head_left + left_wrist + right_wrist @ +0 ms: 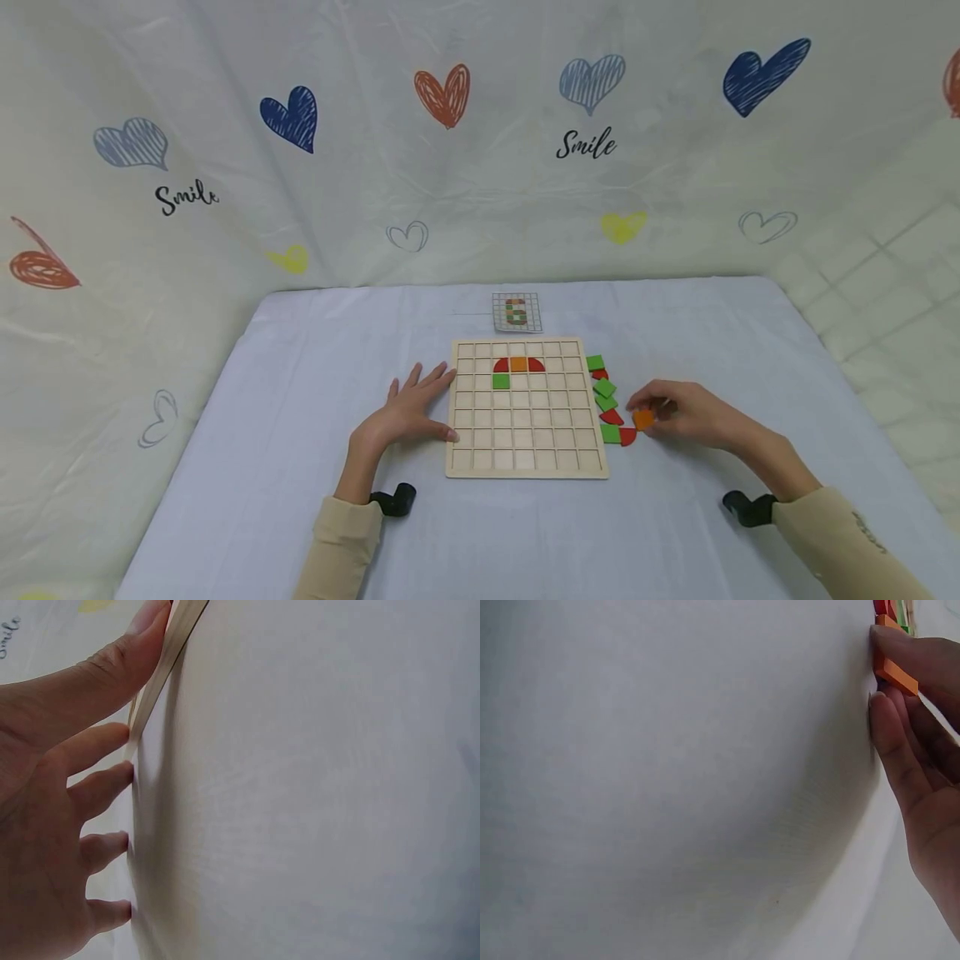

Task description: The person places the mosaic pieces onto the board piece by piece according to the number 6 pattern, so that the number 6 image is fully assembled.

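A wooden grid board lies in the middle of the table, seen in the head view. In its upper part sit two red rounded-corner tiles with an orange square tile between them, and a green square tile below the left one. My left hand is spread at the board's left side, its thumb on the edge. My right hand pinches an orange square tile between thumb and fingers, right of the board. In the right wrist view, orange tile surfaces show by the thumb; whether more than one tile is there I cannot tell.
Several loose green tiles and red tiles lie along the board's right edge, some overlapping. A small pattern card with a coloured figure on a grid lies behind the board. White cloth covers the table; a printed curtain hangs behind.
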Available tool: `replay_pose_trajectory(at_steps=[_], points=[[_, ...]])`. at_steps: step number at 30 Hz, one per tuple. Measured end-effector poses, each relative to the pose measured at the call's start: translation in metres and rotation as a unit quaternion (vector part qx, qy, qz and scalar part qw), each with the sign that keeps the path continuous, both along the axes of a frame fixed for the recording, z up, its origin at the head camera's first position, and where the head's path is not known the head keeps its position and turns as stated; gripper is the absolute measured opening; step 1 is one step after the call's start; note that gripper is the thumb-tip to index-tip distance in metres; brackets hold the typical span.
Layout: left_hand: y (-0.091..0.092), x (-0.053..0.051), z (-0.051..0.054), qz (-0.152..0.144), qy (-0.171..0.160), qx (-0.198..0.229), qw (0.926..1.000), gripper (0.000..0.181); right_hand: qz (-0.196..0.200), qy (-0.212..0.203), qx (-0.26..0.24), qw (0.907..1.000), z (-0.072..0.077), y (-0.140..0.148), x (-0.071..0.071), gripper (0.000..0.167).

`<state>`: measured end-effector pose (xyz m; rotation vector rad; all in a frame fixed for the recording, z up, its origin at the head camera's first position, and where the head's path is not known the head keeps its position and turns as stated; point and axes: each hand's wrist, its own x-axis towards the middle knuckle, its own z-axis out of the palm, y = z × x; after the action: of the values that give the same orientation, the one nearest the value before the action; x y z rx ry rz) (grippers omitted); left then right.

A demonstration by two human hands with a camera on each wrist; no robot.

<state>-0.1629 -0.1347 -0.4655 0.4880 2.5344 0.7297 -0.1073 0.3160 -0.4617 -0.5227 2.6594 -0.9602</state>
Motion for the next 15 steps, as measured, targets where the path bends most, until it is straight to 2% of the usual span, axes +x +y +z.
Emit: replay_pose_trajectory(at_steps=[6,15], points=[[-0.0009,0.0,0.0007,0.0,-0.003,-0.002,1.0,0.105,0.012,0.017,0.004,0.9998,-0.0016,0.0002,-0.0022,0.027],[-0.001,-0.0003,-0.0004,0.0,-0.001,-0.002,1.0,0.105,-0.012,-0.02,0.0,0.9997,0.0029,-0.0045,-0.0053,0.016]])
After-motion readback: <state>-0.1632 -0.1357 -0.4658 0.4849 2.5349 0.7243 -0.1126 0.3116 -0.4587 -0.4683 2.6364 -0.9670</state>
